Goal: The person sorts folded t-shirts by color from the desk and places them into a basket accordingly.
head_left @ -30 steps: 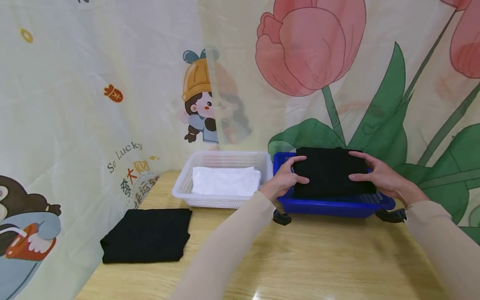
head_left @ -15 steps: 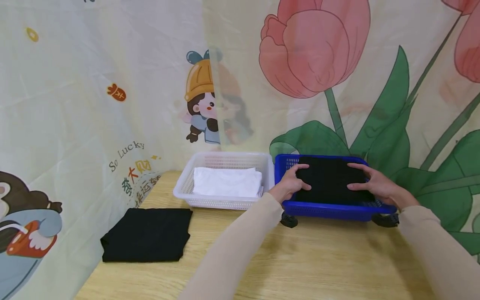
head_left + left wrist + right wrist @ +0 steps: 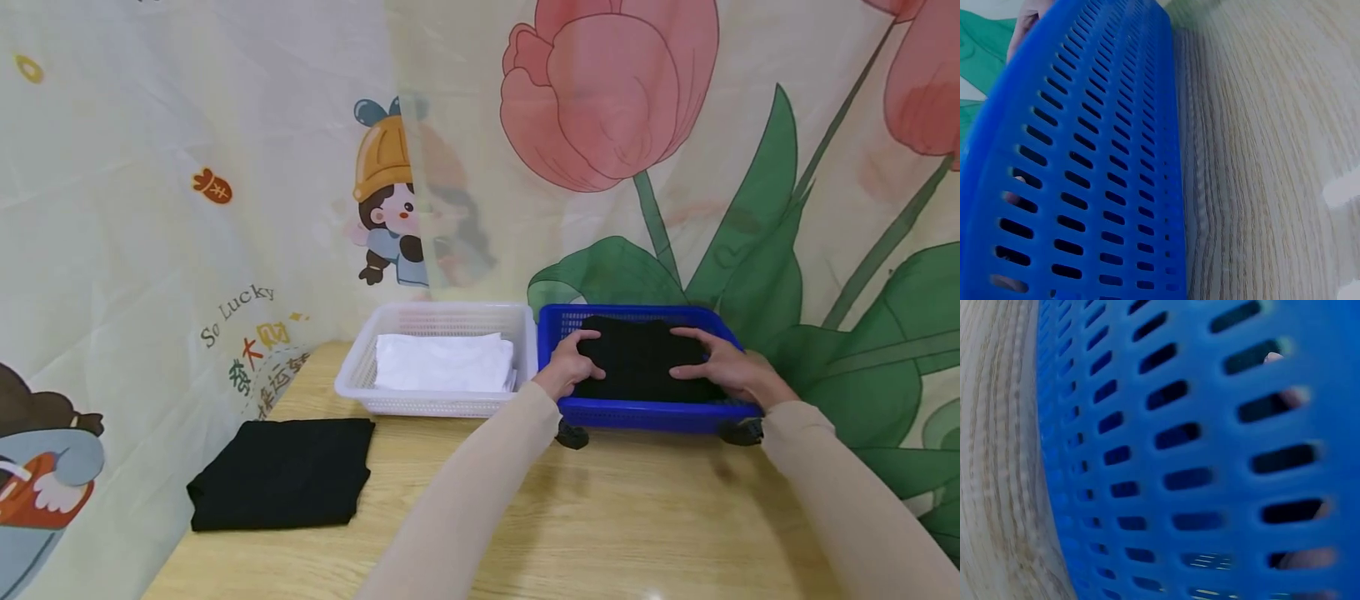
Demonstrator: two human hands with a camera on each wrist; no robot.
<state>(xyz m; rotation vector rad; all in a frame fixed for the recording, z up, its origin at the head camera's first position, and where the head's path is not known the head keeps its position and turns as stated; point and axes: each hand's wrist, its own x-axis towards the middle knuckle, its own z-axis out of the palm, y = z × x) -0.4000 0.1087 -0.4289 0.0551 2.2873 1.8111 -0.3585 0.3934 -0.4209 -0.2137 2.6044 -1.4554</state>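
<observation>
A light wood-grain table carries two perforated plastic baskets and one folded black garment. The white basket and the blue basket stand side by side along the far edge; the garment lies flat, nearer, toward the left edge.

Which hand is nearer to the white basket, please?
Left: the left hand holds the left side of the black cloth in the blue basket, just right of the white basket; the right hand holds the cloth's right side, farther away.
</observation>
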